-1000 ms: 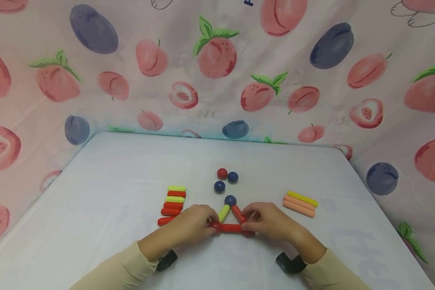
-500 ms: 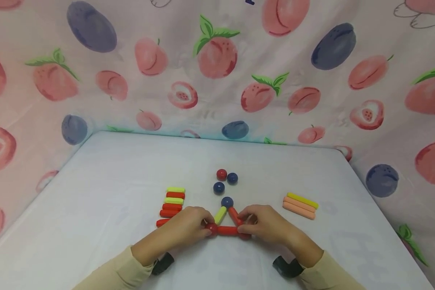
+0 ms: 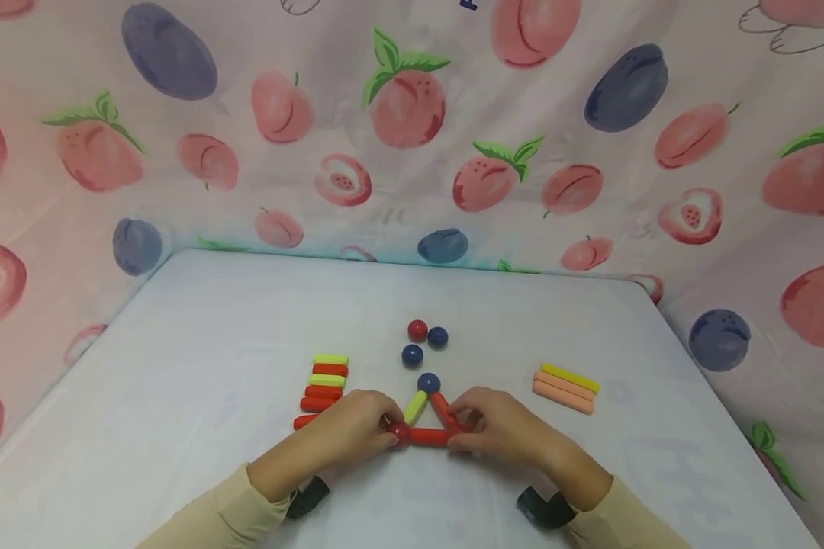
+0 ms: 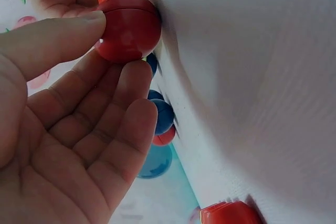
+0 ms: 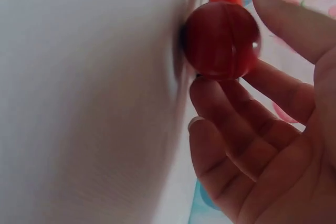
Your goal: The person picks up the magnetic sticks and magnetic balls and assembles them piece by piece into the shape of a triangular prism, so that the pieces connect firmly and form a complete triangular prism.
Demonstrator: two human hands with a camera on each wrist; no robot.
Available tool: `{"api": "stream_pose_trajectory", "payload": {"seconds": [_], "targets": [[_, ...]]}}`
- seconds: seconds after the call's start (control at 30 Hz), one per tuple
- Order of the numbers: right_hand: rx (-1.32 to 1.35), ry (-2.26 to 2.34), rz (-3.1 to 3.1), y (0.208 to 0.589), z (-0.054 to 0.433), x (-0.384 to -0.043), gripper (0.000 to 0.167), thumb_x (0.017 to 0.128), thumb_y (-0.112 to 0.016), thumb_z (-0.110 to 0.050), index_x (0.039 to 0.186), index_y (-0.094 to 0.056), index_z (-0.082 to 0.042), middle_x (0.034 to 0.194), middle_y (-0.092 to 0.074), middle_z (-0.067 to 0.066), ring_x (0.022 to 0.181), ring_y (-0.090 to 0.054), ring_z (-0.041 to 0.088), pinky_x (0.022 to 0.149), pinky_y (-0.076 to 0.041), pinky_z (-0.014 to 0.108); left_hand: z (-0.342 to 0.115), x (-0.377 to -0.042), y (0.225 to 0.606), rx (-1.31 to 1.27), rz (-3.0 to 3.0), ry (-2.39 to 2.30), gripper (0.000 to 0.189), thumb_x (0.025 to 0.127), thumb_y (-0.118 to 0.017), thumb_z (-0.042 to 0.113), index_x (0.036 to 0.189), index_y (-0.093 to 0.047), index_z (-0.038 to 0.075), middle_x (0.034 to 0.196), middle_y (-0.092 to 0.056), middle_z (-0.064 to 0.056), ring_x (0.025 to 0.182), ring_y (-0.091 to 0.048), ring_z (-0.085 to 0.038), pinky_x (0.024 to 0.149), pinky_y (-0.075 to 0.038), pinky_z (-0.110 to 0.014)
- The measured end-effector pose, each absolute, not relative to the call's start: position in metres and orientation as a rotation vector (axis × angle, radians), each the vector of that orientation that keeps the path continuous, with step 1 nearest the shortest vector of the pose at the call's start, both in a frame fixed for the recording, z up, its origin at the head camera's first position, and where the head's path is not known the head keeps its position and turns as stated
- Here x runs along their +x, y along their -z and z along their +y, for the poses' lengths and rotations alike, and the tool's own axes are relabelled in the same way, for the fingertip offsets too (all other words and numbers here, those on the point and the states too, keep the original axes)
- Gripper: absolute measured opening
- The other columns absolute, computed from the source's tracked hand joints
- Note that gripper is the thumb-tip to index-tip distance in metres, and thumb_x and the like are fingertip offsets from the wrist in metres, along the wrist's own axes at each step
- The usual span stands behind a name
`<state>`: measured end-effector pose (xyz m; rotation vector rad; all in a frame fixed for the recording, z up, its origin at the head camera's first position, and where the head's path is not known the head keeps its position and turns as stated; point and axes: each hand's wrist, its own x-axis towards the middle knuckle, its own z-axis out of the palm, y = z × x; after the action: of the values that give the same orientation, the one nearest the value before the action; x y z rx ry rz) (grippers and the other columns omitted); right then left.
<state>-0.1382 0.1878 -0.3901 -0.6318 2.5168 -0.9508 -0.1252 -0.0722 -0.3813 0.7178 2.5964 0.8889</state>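
Observation:
A triangle of rods and balls lies on the table between both hands. Its far corner is a blue ball [image 3: 429, 383], joined by a yellow-green rod [image 3: 415, 409] on the left and a red rod [image 3: 442, 409] on the right. Another red rod [image 3: 429, 437] forms the near side. My left hand [image 3: 362, 422] pinches the left red ball [image 4: 128, 30] between thumb and fingers. Around the right red ball [image 5: 223, 40] curl the thumb and fingers of my right hand [image 3: 503, 427], which mostly hides that ball in the head view.
Beyond the triangle sit a loose red ball [image 3: 417, 330] and two blue balls [image 3: 412, 355]. A column of red and yellow-green rods [image 3: 326, 380] lies left, partly behind the left hand. Longer yellow and peach rods [image 3: 564, 389] lie right. A fruit-print cloth [image 3: 384, 198] hangs behind the table.
The triangle has shifted slightly left and nearer, with both hands moving along. My right thumb now covers more of the right red ball. The loose pieces keep their arrangement.

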Motion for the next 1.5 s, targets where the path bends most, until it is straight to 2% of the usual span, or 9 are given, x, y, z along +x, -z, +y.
{"api": "stream_pose_trajectory", "payload": {"seconds": [0.2,0.43,0.57,0.8,1.17,1.5], "targets": [[-0.665,0.919,2.516,0.387,0.189,-0.136,0.039,0.086,-0.080,-0.027,0.120,-0.068,-0.013,0.098,-0.062,-0.009,0.089,-0.059,0.013,0.075,-0.053,0.028,-0.074,-0.126,0.382,0.701,2.590,-0.890,0.022,0.086,-0.079,0.012,0.107,-0.075,0.007,0.088,-0.065,0.007,0.082,-0.059,-0.011,0.073,-0.053,-0.024],[-0.645,0.905,2.516,0.385,0.187,-0.135,0.040,0.086,-0.081,-0.026,0.121,-0.069,-0.012,0.099,-0.063,-0.009,0.091,-0.058,0.013,0.080,-0.053,0.031,-0.102,-0.121,0.370,0.650,2.641,-0.901,0.031,0.085,-0.080,0.012,0.115,-0.072,0.008,0.104,-0.069,0.001,0.097,-0.063,-0.019,0.084,-0.056,-0.038],[-0.619,0.897,2.512,0.384,0.185,-0.133,0.039,0.086,-0.081,-0.026,0.120,-0.069,-0.013,0.099,-0.063,-0.009,0.091,-0.059,0.013,0.081,-0.053,0.033,-0.128,-0.118,0.366,0.617,2.732,-0.884,0.030,0.082,-0.082,0.009,0.111,-0.072,0.007,0.102,-0.069,0.001,0.095,-0.063,-0.018,0.087,-0.055,-0.041],[-0.611,0.880,2.530,0.384,0.184,-0.132,0.039,0.085,-0.081,-0.026,0.120,-0.070,-0.013,0.099,-0.063,-0.008,0.092,-0.058,0.013,0.081,-0.053,0.035,-0.156,-0.113,0.370,0.418,2.793,-0.798,0.028,0.079,-0.084,0.010,0.105,-0.074,0.012,0.101,-0.069,0.004,0.095,-0.062,-0.018,0.087,-0.055,-0.042],[-0.598,0.880,2.523,0.383,0.183,-0.132,0.038,0.086,-0.081,-0.024,0.120,-0.069,-0.013,0.100,-0.063,-0.007,0.093,-0.058,0.014,0.080,-0.053,0.035,-0.159,-0.114,0.382,0.391,2.798,-0.689,0.027,0.078,-0.084,0.008,0.103,-0.073,0.010,0.096,-0.067,0.005,0.093,-0.061,-0.020,0.090,-0.053,-0.046],[-0.596,0.879,2.525,0.383,0.182,-0.132,0.038,0.086,-0.081,-0.023,0.120,-0.069,-0.012,0.101,-0.063,-0.007,0.092,-0.058,0.015,0.080,-0.053,0.034,-0.151,-0.110,0.386,0.427,2.821,-0.510,0.019,0.078,-0.084,0.008,0.091,-0.073,0.014,0.084,-0.062,0.005,0.083,-0.056,-0.018,0.080,-0.053,-0.041]]}}
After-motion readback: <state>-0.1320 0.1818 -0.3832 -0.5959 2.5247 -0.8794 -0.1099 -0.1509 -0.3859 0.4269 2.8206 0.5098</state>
